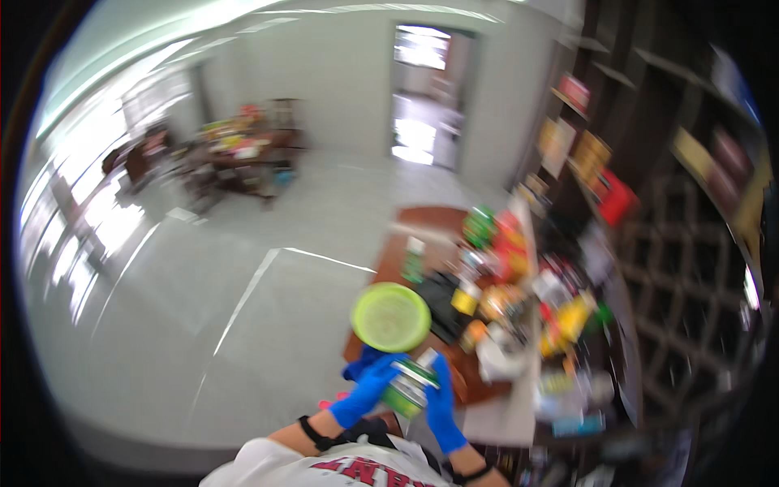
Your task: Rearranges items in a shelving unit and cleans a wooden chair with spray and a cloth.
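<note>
Both my hands wear blue gloves. My left hand [369, 394] closes on the left side of a green-and-white package [406, 391], and my right hand [441, 399] grips its right side. Blur hides what kind of package it is. It is held in front of my body at the near edge of a brown wooden table [422, 219]. Just beyond my hands, a lime-green plastic basin [391, 317] stands at the table's left edge. Dark blue cloth [357, 364] lies beside my left hand, below the basin.
A green bottle [413, 261], a black bag [442, 303] and several blurred packages crowd the table. Dark shelving [673, 219] with goods rises on the right. Across the tiled floor [243, 268] stands another laden table [243, 154]; a doorway [428, 97] opens at the back.
</note>
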